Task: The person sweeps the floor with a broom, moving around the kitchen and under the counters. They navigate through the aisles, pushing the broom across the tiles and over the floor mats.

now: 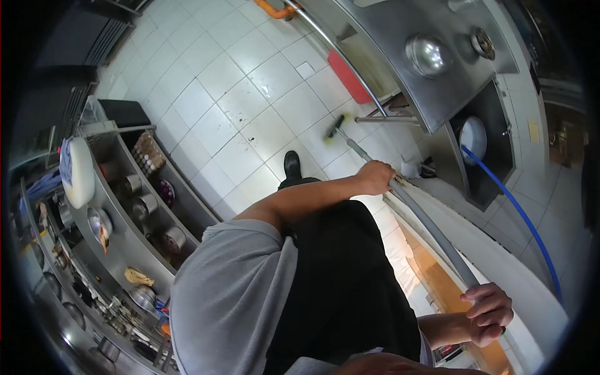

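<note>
Both my hands grip the grey pole of a long-handled floor brush (429,222). My left hand (376,177) is wrapped round the pole nearer the brush head, my left arm stretched across my body. Farther back, near the pole's end, my right hand (489,314) is closed round it. The brush head (337,128), dark with yellow-green bristles, is at the white tiled floor (275,128), beside a steel table's legs. Dark specks and a wet patch show on the tiles. One black shoe (292,165) is visible below me.
On the right stand a steel counter with a metal bowl (429,55) and a sink (489,181) with a blue hose (525,215). A red bin (347,76) sits under the steel frame. Left are shelves with pots (144,206) and an egg tray (148,153). A low white wall (462,215) runs beside the pole.
</note>
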Action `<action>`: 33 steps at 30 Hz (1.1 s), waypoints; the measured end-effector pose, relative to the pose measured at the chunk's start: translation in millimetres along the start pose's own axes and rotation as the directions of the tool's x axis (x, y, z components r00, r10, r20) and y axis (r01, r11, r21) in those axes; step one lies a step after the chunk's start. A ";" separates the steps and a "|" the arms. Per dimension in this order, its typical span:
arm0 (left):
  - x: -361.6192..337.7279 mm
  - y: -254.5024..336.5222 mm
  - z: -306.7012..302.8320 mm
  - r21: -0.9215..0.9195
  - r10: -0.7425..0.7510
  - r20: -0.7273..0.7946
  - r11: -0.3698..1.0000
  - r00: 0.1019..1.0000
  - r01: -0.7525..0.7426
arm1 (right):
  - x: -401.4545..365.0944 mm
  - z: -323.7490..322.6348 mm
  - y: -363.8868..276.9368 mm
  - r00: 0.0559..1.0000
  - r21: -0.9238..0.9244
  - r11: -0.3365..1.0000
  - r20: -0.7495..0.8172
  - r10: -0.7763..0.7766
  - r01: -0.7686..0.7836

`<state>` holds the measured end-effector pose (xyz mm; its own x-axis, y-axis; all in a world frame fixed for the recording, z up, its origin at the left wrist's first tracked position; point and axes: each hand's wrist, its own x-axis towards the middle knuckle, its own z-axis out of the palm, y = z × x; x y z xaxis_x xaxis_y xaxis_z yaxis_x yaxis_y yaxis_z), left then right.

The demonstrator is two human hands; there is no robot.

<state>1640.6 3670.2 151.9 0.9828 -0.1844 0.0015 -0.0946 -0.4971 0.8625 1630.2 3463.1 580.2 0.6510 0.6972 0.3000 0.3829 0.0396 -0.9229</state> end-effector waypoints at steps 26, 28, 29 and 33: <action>113.7 -48.7 -51.1 0.023 -0.148 -0.149 0.988 0.978 0.153 | 135.8 -15.9 77.6 0.976 -0.083 0.981 0.148 -0.161 0.174; 121.5 -74.2 -69.7 0.084 -0.113 -0.181 0.988 0.977 0.130 | 165.2 10.6 96.0 0.987 -0.067 0.988 0.095 -0.132 0.139; 118.2 -96.8 -82.9 0.003 -0.152 -0.249 0.987 0.956 0.158 | 180.0 19.4 107.7 0.992 -0.044 0.992 0.046 -0.117 0.119; 61.8 -229.5 -185.6 -0.018 -0.323 -0.431 0.937 0.843 0.349 | 232.0 79.9 194.7 0.996 0.159 0.984 -0.020 0.086 -0.082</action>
<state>1752.4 3930.2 48.0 0.9271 0.3701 -0.0592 0.2576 -0.5145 0.8179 1803.4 3689.7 450.9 0.6949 0.6833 0.2240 0.2192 0.0954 -0.9710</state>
